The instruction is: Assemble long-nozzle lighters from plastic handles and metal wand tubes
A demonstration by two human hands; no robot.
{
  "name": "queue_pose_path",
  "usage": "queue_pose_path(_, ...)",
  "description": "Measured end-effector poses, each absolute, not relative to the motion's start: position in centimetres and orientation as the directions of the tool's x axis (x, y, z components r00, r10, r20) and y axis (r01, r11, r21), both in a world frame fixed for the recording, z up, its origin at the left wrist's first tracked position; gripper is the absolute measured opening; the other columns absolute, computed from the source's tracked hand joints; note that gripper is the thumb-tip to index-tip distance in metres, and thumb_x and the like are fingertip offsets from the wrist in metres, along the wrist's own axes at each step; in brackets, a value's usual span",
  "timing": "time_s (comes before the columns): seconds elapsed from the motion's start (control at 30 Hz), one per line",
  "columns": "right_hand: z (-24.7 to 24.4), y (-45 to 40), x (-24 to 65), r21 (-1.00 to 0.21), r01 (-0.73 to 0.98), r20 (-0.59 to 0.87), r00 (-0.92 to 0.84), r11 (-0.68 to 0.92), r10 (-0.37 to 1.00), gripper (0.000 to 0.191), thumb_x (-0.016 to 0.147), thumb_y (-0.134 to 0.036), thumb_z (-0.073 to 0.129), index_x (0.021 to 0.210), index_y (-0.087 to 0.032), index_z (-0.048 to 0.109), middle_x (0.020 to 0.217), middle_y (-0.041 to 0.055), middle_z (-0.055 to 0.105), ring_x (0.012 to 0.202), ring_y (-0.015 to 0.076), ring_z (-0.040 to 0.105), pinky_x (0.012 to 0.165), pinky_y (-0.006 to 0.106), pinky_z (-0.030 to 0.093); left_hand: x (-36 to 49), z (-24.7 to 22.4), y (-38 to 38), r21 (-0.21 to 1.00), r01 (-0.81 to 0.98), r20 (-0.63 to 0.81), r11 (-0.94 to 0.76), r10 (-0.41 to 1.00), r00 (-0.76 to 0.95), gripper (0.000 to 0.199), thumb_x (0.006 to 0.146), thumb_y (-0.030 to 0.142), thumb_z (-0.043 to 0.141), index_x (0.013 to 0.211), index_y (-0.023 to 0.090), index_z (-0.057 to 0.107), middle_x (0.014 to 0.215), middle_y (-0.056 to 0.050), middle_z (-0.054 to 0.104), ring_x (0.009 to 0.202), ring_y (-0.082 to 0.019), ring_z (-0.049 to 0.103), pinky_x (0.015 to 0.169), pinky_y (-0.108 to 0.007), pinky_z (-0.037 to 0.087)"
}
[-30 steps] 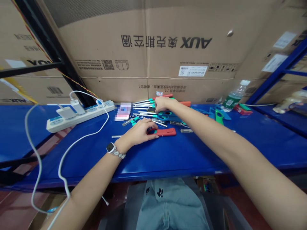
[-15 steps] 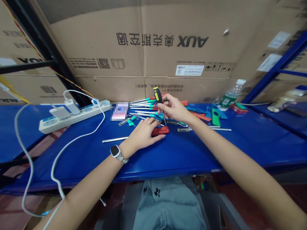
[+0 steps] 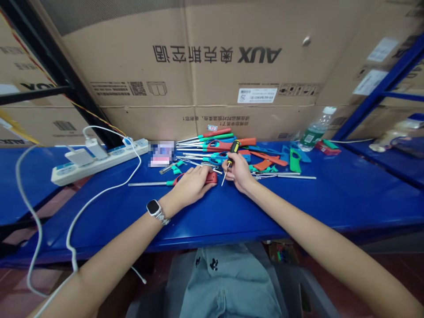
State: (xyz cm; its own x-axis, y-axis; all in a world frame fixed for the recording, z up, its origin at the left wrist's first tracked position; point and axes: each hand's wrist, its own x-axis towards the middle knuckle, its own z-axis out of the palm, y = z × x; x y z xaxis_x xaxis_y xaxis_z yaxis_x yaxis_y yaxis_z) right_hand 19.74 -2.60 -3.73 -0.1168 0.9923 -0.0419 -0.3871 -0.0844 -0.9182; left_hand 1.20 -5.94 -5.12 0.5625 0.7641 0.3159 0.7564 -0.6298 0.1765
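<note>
My left hand [image 3: 192, 183] is closed over a red lighter [image 3: 212, 178] lying on the blue table; its long metal tube sticks out to the left past a green collar. In my right hand [image 3: 239, 173] is a screwdriver [image 3: 235, 146] with a black and yellow handle, held tilted, its thin shaft pointing down just right of the red lighter's end. The tip is apart from the lighter. Behind both hands lie several more long lighters [image 3: 218, 145] in red, green and blue.
A white power strip [image 3: 102, 161] with plugs and cables lies at the left. Orange, blue and green plastic parts [image 3: 294, 161] are right of the pile, near a water bottle [image 3: 313, 134] and a red box [image 3: 327, 148]. A large cardboard box [image 3: 215, 26] stands behind.
My right hand has lowered and turned the screwdriver, whose tip has come away from the red lighter. My left hand and the lighter have shifted a little left.
</note>
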Motion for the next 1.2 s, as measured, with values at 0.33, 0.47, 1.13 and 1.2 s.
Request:
queue_pose_path(0.33,-3.9,-3.1,19.5,-0.941,-0.332,-0.004,-0.177,-0.064,0.984,0.029,0.081,-0.041,0.062,0.088,-0.028,0.037,0.048,-0.0104,0.052,0.031,0.0077,0.029,0.035,0.019,0.018,3.2,-3.8,-7.1,-0.044,0.847,0.183,-0.530,0.829,0.529,0.042,0.107,0.053,0.044,0.113,0.015,0.061,0.092,-0.014,0.075,0.081,-0.030,0.073,0.069,-0.037,0.049)
queue_pose_path(0.47,-3.9,-3.2,19.3,-0.948,-0.314,0.014,-0.208,-0.053,0.978,0.031,0.082,-0.044,0.064,0.086,-0.028,0.038,0.048,-0.0102,0.051,0.031,0.0076,0.029,0.035,0.019,0.018,4.1,-3.7,-7.4,-0.070,0.875,0.121,-0.479,0.867,0.484,0.043,0.106,0.047,0.041,0.119,0.013,0.063,0.083,-0.014,0.074,0.073,-0.031,0.072,0.065,-0.038,0.047)
queue_pose_path(1.13,-4.4,-2.6,19.4,-0.957,-0.291,0.060,-0.182,0.004,0.981,0.043,0.079,-0.051,0.070,0.101,-0.029,0.040,0.051,-0.0117,0.056,0.031,0.0099,0.038,0.034,0.020,0.022,4.3,-4.8,-7.2,-0.046,0.851,0.187,-0.522,0.833,0.521,0.032,0.105,0.038,0.043,0.113,0.011,0.059,0.098,-0.017,0.072,0.095,-0.032,0.069,0.081,-0.042,0.052)
queue_pose_path(1.2,-4.4,-2.5,19.4,-0.959,-0.284,0.070,-0.179,0.017,0.981,0.044,0.079,-0.052,0.071,0.101,-0.029,0.040,0.052,-0.0120,0.056,0.031,0.0099,0.039,0.033,0.020,0.023,4.2,-5.1,-7.1,-0.039,0.842,0.241,-0.537,0.813,0.530,0.029,0.105,0.038,0.045,0.112,0.013,0.058,0.105,-0.017,0.070,0.104,-0.033,0.066,0.089,-0.044,0.053)
